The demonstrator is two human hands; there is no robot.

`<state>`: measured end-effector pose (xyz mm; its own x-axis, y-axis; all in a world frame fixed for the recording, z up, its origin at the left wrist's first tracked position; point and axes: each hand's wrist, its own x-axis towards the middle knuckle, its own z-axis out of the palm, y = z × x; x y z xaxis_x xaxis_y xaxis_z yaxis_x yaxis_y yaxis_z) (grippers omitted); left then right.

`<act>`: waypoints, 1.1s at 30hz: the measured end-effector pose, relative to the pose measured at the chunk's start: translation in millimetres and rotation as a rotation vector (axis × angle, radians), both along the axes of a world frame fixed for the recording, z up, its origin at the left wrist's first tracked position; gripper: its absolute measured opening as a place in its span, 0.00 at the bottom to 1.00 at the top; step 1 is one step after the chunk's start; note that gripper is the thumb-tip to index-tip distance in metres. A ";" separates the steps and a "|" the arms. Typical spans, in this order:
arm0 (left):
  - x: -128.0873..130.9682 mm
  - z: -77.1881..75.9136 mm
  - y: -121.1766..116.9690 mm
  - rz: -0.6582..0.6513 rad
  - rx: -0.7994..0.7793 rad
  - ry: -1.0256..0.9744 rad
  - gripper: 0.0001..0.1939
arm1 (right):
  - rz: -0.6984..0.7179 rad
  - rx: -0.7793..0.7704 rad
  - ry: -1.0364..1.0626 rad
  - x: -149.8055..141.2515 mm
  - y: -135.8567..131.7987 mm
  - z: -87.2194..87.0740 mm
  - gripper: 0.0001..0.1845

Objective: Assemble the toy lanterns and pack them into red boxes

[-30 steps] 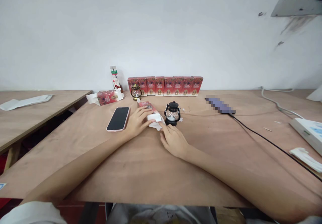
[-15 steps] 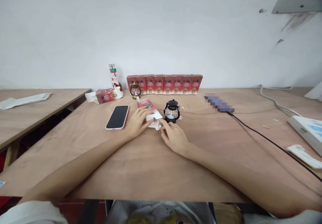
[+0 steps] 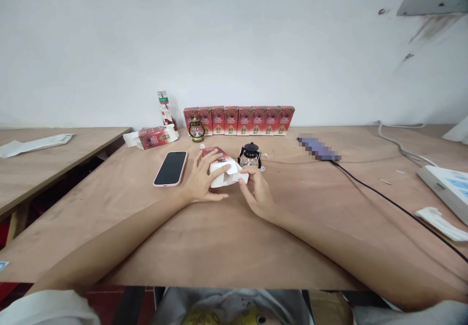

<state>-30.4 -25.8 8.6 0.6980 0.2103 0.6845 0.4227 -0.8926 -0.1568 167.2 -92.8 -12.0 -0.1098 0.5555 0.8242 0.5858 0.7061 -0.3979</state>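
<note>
At the near edge of the wooden surface (image 3: 204, 252), a white sleeve (image 3: 54, 308) covers the upper left arm. Well to the right of and nearer than the black lantern (image 3: 250, 154) lies a crumpled white strip (image 3: 440, 222). The right hand (image 3: 261, 196), just on the near side of the lantern, has its thumb and forefinger clamped on a white end flap of a red-and-white carton (image 3: 219, 155). The left hand (image 3: 200, 179), left of the lantern, has its fingers spread apart, some lying over the carton's red face and one on its white end, with the thumb held away. The carton lies just left of the upright lantern, its open end facing the near side. Farther left of the lantern is a phone in a pink case (image 3: 170, 169), dark screen up; to the lantern's right is a pixelated purple object (image 3: 318, 149) with a black cable (image 3: 383, 196). Beyond and left of the lantern stands a brass-coloured lantern (image 3: 196, 130), and farther left an opened red box (image 3: 155, 137) lies on its side. Behind the black lantern, a row of eight red boxes (image 3: 244, 120) stands upright by the pale wall (image 3: 219, 37)
</note>
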 end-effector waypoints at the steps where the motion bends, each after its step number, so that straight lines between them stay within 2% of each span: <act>1: -0.4 -0.1 0.3 0.007 0.034 -0.014 0.30 | 0.017 -0.005 0.017 0.6 -0.8 0.6 0.07; 4: -1.2 -1.2 0.2 -0.045 0.124 -0.088 0.21 | 0.144 0.021 0.027 2.8 -4.8 3.9 0.07; 6: -1.5 -2.1 -0.8 -0.079 0.140 -0.131 0.19 | 0.229 0.028 0.014 4.5 -7.7 6.8 0.09; 8: -1.6 -2.9 -2.4 -0.060 0.120 -0.140 0.19 | 0.268 0.006 -0.004 5.8 -9.5 9.5 0.11; 12: -0.1 -3.8 -5.3 -0.011 0.098 -0.125 0.18 | 0.253 -0.058 -0.053 5.3 -9.2 12.3 0.07; 16: 3.8 -3.5 -6.6 -0.086 0.145 -0.118 0.17 | 0.268 -0.161 0.033 1.3 -6.6 10.4 0.06; 23: 7.8 -0.3 -7.9 -0.115 0.219 -0.104 0.19 | 0.321 -0.353 0.297 -4.0 -5.0 7.5 0.13; 27: 7.3 -2.9 -6.0 -0.130 0.186 -0.099 0.22 | 0.335 -0.423 0.367 -5.3 -4.5 6.6 0.14; 33: 8.5 -3.5 -8.4 -0.172 0.234 -0.085 0.24 | 0.378 -0.564 0.406 -3.8 -1.7 6.4 0.25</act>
<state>-21.9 -34.2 5.1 0.6478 -0.0765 0.7580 0.2885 -0.8962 -0.3370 163.3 -94.5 -5.5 -0.1252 0.8866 0.4453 0.0785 0.4563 -0.8864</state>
